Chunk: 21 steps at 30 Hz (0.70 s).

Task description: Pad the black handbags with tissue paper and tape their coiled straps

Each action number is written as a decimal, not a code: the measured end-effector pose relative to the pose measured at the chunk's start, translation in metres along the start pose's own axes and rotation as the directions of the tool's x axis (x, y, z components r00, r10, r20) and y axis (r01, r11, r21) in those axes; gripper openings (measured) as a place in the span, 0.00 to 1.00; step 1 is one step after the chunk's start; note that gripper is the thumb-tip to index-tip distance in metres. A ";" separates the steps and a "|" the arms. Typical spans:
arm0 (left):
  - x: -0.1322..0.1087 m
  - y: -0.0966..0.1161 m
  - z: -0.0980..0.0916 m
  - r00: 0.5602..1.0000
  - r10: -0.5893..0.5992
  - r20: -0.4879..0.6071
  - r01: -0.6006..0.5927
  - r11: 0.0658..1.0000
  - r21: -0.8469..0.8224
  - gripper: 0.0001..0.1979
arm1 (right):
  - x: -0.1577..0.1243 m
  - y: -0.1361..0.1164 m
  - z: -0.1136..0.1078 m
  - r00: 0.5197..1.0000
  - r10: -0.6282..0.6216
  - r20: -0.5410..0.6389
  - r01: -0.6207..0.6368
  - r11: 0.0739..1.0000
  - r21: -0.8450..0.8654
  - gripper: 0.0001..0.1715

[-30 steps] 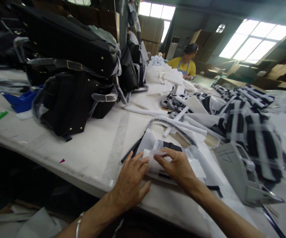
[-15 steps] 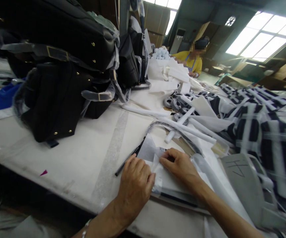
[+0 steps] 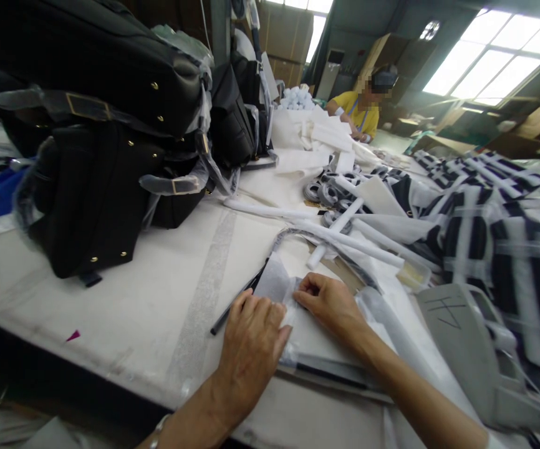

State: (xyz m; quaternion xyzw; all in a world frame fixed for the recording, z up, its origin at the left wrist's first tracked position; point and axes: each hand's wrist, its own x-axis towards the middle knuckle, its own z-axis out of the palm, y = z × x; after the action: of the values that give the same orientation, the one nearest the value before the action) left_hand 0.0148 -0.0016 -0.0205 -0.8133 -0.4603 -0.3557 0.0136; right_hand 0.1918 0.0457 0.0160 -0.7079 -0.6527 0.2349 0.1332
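A flat black piece with a long, film-wrapped curved strap (image 3: 293, 232) lies in front of me, mostly covered by thin white wrapping paper (image 3: 272, 277). It looks like a bag, but the cover hides most of it. My right hand (image 3: 330, 307) pinches a fold of that paper between thumb and fingertips near the middle. Across the left side of the piece rests my left hand (image 3: 255, 333), its fingers laid over the paper and the thumb apart. A thin black strip (image 3: 227, 315) sticks out beyond the left fingertips. Clear tape (image 3: 289, 355) shows by the left thumb.
Black bags (image 3: 96, 181) with plastic-wrapped straps are piled at the left. Rolls of tape (image 3: 328, 193) and white tubes (image 3: 335, 234) lie beyond my hands. A grey tape dispenser (image 3: 457, 343) and wrapped black pieces (image 3: 471, 237) stand right. A person in yellow (image 3: 356, 112) works behind.
My left fingers have straightened a little over the paper. The right hand keeps its pinch, nearly in place. The whole view has shifted slightly.
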 end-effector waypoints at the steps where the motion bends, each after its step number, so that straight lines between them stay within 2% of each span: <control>1: 0.000 0.001 0.000 1.000 0.025 -0.019 -0.025 1.000 0.004 0.05 | 0.000 0.000 0.001 1.000 0.001 -0.006 -0.001 1.000 0.008 0.07; 5: -0.003 0.001 0.002 0.982 0.165 -0.092 -0.164 0.986 0.021 0.08 | -0.002 0.000 0.003 0.999 0.002 -0.035 -0.002 1.000 0.012 0.07; 9: -0.005 -0.002 0.007 0.962 0.271 -0.038 -0.273 0.961 -0.053 0.13 | 0.001 -0.002 0.004 0.997 0.012 -0.071 -0.015 0.999 -0.038 0.07; 14: -0.010 -0.003 0.002 0.957 0.288 0.020 -0.286 0.956 -0.061 0.09 | 0.004 -0.005 0.001 0.981 0.007 -0.192 -0.013 0.999 -0.032 0.09; 17: -0.013 -0.002 0.000 0.958 0.286 0.021 -0.285 0.958 -0.040 0.09 | -0.012 -0.002 -0.018 0.957 -0.038 -0.288 0.085 0.985 0.150 0.14; 19: -0.015 -0.003 0.001 0.955 0.296 0.002 -0.296 0.955 -0.027 0.10 | -0.035 0.010 -0.043 0.923 -0.047 -0.382 0.154 0.954 0.255 0.16; 21: -0.016 -0.004 0.003 0.951 0.309 -0.022 -0.309 0.951 -0.019 0.11 | -0.065 0.033 -0.074 0.886 -0.003 -0.463 0.151 0.947 0.284 0.17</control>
State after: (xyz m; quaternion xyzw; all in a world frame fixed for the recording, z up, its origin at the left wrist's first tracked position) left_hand 0.0079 -0.0097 -0.0330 -0.8719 -0.3232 -0.3621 0.0643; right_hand 0.2556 -0.0138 0.0732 -0.6862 -0.5856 0.1562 0.4023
